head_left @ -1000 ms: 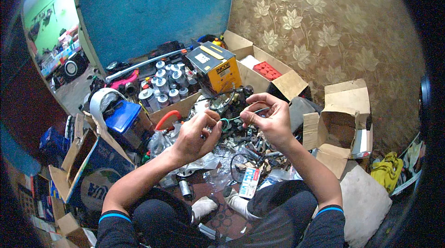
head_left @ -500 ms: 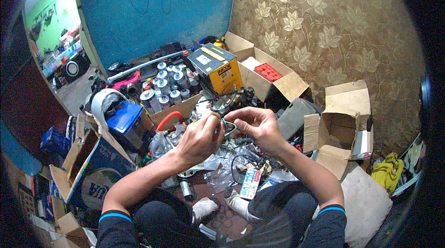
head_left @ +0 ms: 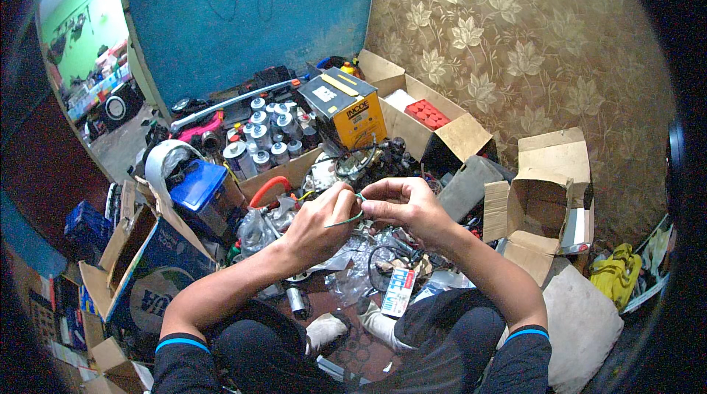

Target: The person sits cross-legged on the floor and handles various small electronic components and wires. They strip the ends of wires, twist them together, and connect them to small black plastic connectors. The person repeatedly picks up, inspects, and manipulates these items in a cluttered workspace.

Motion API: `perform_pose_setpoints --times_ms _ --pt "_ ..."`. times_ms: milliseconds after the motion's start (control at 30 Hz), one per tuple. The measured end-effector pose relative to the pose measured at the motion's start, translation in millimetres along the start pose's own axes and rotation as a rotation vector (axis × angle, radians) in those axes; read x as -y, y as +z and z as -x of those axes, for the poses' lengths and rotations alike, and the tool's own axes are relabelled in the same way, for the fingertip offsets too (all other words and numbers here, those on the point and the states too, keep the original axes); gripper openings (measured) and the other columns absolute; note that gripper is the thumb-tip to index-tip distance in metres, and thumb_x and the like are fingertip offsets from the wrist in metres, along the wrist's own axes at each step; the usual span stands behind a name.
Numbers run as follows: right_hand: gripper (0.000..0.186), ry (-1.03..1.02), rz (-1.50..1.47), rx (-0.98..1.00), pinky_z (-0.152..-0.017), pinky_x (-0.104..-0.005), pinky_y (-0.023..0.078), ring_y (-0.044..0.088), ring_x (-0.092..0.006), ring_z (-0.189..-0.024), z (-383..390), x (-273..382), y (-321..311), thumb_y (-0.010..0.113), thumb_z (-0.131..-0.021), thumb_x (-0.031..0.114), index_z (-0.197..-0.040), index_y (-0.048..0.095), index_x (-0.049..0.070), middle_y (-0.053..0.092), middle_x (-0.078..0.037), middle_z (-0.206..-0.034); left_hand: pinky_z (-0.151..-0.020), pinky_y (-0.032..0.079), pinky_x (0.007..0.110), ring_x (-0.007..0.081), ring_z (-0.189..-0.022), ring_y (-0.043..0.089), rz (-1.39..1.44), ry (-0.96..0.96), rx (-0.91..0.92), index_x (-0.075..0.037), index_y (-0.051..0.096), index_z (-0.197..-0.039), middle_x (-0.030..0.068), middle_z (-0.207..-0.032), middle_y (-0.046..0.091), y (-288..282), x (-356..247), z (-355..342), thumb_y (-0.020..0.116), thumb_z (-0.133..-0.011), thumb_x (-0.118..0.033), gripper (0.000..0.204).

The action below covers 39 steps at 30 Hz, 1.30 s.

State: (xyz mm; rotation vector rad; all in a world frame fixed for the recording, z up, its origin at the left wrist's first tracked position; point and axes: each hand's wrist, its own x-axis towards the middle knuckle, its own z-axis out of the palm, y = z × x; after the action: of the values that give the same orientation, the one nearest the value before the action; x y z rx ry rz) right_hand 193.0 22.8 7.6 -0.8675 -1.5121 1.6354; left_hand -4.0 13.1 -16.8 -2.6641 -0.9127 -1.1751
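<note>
Gold-brown wall with shiny leaf pattern, smooth-looking; flat blue painted wall beside it; open brown cardboard box at right, flaps splayed; boxy yellow-and-black carton behind the hands; crinkled clear plastic bag left of them; left hand, fingers curled closed on the wire, tips partly hidden; right hand, thumb and fingers pinching the same wire; thin flexible green wire sits between the fingertips, one length curving over the left hand's fingers; a second ago hands were apart with wire stretched between; now fingertips nearly meet, wire bent round.
</note>
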Motion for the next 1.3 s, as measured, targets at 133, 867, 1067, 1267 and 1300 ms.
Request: perform_pose_setpoints --times_ms 133,867,1067,1267,1300 --pt "0.029 0.085 -0.026 0.024 -0.068 -0.0313 0.057 0.064 -0.0141 -0.08 0.5 -1.5 -6.3 0.073 -0.08 0.011 -0.101 0.061 -0.004 0.065 -0.008 -0.09 -0.057 0.05 0.039 0.0318 -0.071 0.059 -0.041 0.019 0.015 0.003 0.047 -0.091 0.0159 -0.084 0.051 -2.3 -3.3 -2.0 0.058 -0.077 -0.001 0.018" --pt "0.012 -0.41 0.472 -0.319 -0.056 -0.0231 0.049 0.061 -0.0079 -0.061 -2.2 -11.9 1.0 0.075 -0.077 0.008 -0.081 0.069 -0.001 0.068 -0.006 -0.073 -0.05 0.05 0.032 0.0256 -0.059 0.064 0.376 -0.326 -0.27 0.003 0.058 -0.105 0.0163 -0.078 0.063 1.0 -15.0 -4.9 0.064 -0.084 -0.004 0.023" --pt "0.012 -0.469 0.656 -0.374 -0.056 -0.0226 0.046 0.059 -0.0061 -0.062 0.8 -11.5 -2.7 0.077 -0.073 0.009 -0.079 0.07 0.001 0.068 -0.005 -0.073 -0.049 0.055 0.03 0.0179 -0.062 0.064 0.454 -0.291 -0.069 0.005 0.062 -0.103 0.0127 -0.076 0.064 5.9 6.3 -5.7 0.059 -0.089 -0.006 0.018" --pt "0.01 -0.502 0.641 -0.346 -0.058 -0.0237 0.046 0.059 -0.0072 -0.064 -0.1 -15.9 -1.2 0.076 -0.071 0.004 -0.078 0.069 0.001 0.069 -0.006 -0.072 -0.045 0.055 0.028 0.0128 -0.057 0.061 1.119 -0.787 0.176 0.004 0.062 -0.099 0.0065 -0.071 0.06 -3.6 8.6 -6.4 0.055 -0.094 -0.012 0.018" --pt "0.01 -0.488 0.61 -0.325 -0.058 -0.024 0.046 0.06 -0.0074 -0.064 -2.5 -15.6 -0.9 0.076 -0.071 0.004 -0.078 0.069 0.0 0.069 -0.006 -0.072 -0.045 0.055 0.028 0.0128 -0.057 0.061 1.234 -0.806 0.217 0.004 0.062 -0.099 0.0065 -0.071 0.061 -2.8 12.5 -3.9 0.055 -0.094 -0.013 0.018"
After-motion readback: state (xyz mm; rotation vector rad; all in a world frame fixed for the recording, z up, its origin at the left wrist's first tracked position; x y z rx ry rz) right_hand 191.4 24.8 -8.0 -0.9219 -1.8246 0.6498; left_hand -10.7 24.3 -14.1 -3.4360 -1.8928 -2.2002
